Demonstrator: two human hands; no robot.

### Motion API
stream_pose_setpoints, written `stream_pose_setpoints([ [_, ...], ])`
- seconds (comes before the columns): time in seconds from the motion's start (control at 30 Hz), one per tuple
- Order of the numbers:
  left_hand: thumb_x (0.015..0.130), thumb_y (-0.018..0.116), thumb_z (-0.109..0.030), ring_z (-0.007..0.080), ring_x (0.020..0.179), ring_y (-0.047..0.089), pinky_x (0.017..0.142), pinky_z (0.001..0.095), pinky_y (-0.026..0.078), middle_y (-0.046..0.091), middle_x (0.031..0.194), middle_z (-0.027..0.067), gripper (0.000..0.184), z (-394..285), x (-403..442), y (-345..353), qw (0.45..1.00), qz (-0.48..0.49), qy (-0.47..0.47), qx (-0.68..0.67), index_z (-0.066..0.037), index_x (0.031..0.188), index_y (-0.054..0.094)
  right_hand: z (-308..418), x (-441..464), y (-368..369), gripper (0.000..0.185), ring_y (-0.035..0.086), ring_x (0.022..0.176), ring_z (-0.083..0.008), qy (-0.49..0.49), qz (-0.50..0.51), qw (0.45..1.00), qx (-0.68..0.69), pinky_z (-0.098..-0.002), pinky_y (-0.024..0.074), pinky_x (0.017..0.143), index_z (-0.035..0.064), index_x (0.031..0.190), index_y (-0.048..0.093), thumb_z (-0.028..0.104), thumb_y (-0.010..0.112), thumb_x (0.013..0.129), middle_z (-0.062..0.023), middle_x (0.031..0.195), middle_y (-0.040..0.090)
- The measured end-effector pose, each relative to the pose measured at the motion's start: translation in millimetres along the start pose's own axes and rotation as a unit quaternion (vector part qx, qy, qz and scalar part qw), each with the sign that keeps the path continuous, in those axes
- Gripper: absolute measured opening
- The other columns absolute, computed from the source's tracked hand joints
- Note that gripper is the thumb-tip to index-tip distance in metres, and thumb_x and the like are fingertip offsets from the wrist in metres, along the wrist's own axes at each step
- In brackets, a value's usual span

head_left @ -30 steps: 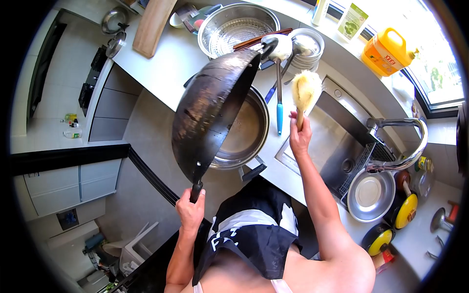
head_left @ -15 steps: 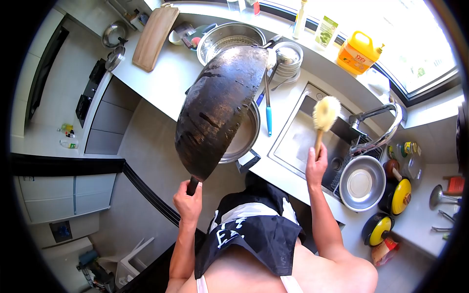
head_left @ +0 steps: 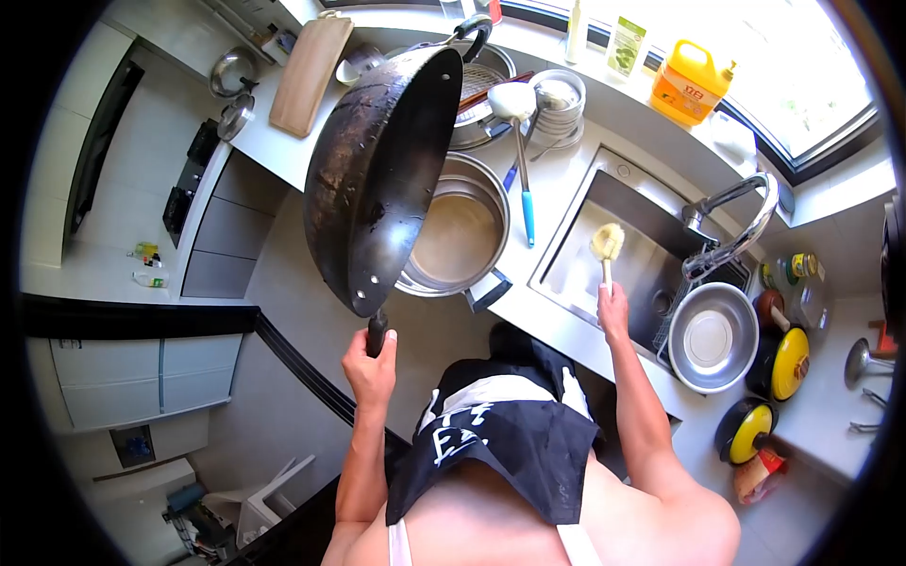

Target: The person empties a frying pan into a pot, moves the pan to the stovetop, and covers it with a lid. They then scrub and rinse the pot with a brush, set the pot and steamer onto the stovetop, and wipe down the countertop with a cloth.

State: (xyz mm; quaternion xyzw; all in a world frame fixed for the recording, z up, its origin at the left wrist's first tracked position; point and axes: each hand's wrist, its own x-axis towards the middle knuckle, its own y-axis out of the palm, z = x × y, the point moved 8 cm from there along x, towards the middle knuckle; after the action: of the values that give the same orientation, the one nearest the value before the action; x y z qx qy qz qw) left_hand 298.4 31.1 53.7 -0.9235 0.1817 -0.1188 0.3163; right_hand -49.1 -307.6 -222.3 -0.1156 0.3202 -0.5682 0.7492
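A large dark wok (head_left: 396, 189) is tilted on its side in the air, its inside turned to the right. My left hand (head_left: 369, 366) is closed around its handle at the near end. Behind and below it, a steel pot (head_left: 458, 241) stands at the counter's edge, partly hidden by the wok. In my right hand (head_left: 612, 307) is a wooden-handled scrub brush (head_left: 607, 242), bristles pointing away from me. The brush is over the steel sink (head_left: 576, 269), short of the faucet (head_left: 746, 226).
A ladle with a blue handle (head_left: 527, 217) and stacked bowls (head_left: 562, 106) lie left of the sink. A steel basin (head_left: 713, 338) and yellow-lidded pots (head_left: 791, 365) stand to the right. A yellow jug (head_left: 691, 83) sits on the sill; a cutting board (head_left: 310, 75) lies at the left.
The wok has turned from showing its outer bottom to showing its inside, and shifted left. The brush has dropped lower and tilted away, over the sink.
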Motion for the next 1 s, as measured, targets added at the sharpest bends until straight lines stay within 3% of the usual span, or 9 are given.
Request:
stream_pose_setpoints([
  [0.13, 0.085, 0.074, -0.015, 0.0087, 0.062, 0.050, 0.058, 0.0285, 0.045, 0.059, 0.068, 0.0024, 0.021, 1, -6, -4, 0.999, 0.015, -0.033, -0.012, 0.003, 0.090, 0.064, 42, -10, -10, 0.032, 0.059, 0.068, -0.0230, -0.004, 0.054, 0.996, 0.069, -0.0386, 0.0469, 0.064, 0.0019, 0.100, 0.059, 0.033, 0.052, 0.098, -0.0092, 0.070, 0.058],
  [0.2, 0.085, 0.074, -0.015, 0.0087, 0.062, 0.050, 0.058, 0.0283, 0.045, 0.059, 0.068, 0.0020, 0.021, -5, -5, -7, 1.000, 0.011, -0.026, 0.009, 0.003, 0.090, 0.064, 76, -17, -32, 0.025, 0.050, 0.056, -0.0096, -0.142, -0.041, 0.985, 0.089, -0.0302, 0.0425, 0.051, 0.0050, 0.103, 0.060, 0.029, 0.052, 0.100, -0.0016, 0.066, 0.053],
  [0.37, 0.085, 0.074, -0.015, 0.0093, 0.062, 0.051, 0.059, 0.0290, 0.046, 0.060, 0.068, 0.0030, 0.021, -6, -5, -13, 1.000, -0.012, -0.012, 0.025, 0.002, 0.091, 0.065, 104, -42, -55, 0.028, 0.058, 0.065, -0.0309, -0.186, -0.161, 0.969, -0.005, -0.0425, 0.0469, 0.064, 0.0010, 0.109, 0.058, 0.027, 0.052, 0.099, -0.0161, 0.072, 0.058],
  [0.47, 0.084, 0.075, -0.016, 0.0103, 0.062, 0.054, 0.060, 0.0296, 0.047, 0.062, 0.069, 0.0046, 0.021, -5, -5, -12, 0.998, -0.030, -0.011, 0.045, 0.002, 0.091, 0.066, 37, -16, -28, 0.028, 0.058, 0.068, -0.0375, -0.140, -0.065, 0.983, -0.097, -0.0456, 0.0471, 0.067, 0.0023, 0.111, 0.058, 0.028, 0.053, 0.098, -0.0206, 0.077, 0.060],
  [0.63, 0.081, 0.076, -0.016, 0.0125, 0.062, 0.059, 0.061, 0.0309, 0.049, 0.065, 0.070, 0.0072, 0.020, 18, -3, 0, 0.997, -0.055, -0.043, 0.037, -0.001, 0.092, 0.067, 24, -7, -24, 0.031, 0.060, 0.072, -0.0259, -0.062, 0.004, 0.992, -0.114, -0.0411, 0.0475, 0.069, 0.0016, 0.114, 0.057, 0.028, 0.055, 0.098, -0.0168, 0.078, 0.060],
  [0.83, 0.079, 0.075, -0.018, 0.0270, 0.066, 0.067, 0.064, 0.0381, 0.051, 0.067, 0.072, 0.0133, 0.019, 35, -1, 23, 0.999, -0.039, -0.026, 0.028, -0.004, 0.089, 0.066, 92, -23, -51, 0.028, 0.059, 0.071, -0.0231, -0.162, -0.076, 0.984, -0.010, -0.0371, 0.0472, 0.067, 0.0000, 0.112, 0.059, 0.024, 0.056, 0.097, -0.0143, 0.079, 0.061],
  [0.87, 0.082, 0.074, -0.018, 0.0165, 0.066, 0.061, 0.064, 0.0320, 0.049, 0.065, 0.073, 0.0100, 0.023, 43, 2, 37, 0.999, -0.020, -0.013, 0.030, 0.001, 0.088, 0.063, 99, -17, -50, 0.028, 0.060, 0.071, -0.0235, -0.183, -0.074, 0.980, -0.001, -0.0365, 0.0472, 0.066, -0.0005, 0.111, 0.059, 0.024, 0.057, 0.097, -0.0142, 0.079, 0.062],
  [0.93, 0.081, 0.073, -0.022, 0.0359, 0.075, 0.069, 0.065, 0.0405, 0.052, 0.069, 0.078, 0.0164, 0.022, 45, 24, 35, 0.998, 0.036, -0.047, 0.005, -0.004, 0.091, 0.065, 146, -32, -51, 0.030, 0.054, 0.068, -0.0163, -0.193, -0.097, 0.976, 0.009, -0.0320, 0.0449, 0.064, -0.0013, 0.114, 0.058, 0.024, 0.057, 0.098, -0.0083, 0.078, 0.058],
  [1.0, 0.081, 0.073, -0.023, 0.0356, 0.075, 0.069, 0.065, 0.0404, 0.052, 0.069, 0.079, 0.0165, 0.023, 52, 37, 25, 0.998, 0.048, -0.033, -0.010, -0.004, 0.091, 0.066, 196, -64, -54, 0.029, 0.047, 0.066, -0.0123, -0.239, -0.104, 0.965, 0.033, -0.0292, 0.0420, 0.061, -0.0009, 0.114, 0.058, 0.024, 0.056, 0.099, -0.0044, 0.074, 0.051],
])
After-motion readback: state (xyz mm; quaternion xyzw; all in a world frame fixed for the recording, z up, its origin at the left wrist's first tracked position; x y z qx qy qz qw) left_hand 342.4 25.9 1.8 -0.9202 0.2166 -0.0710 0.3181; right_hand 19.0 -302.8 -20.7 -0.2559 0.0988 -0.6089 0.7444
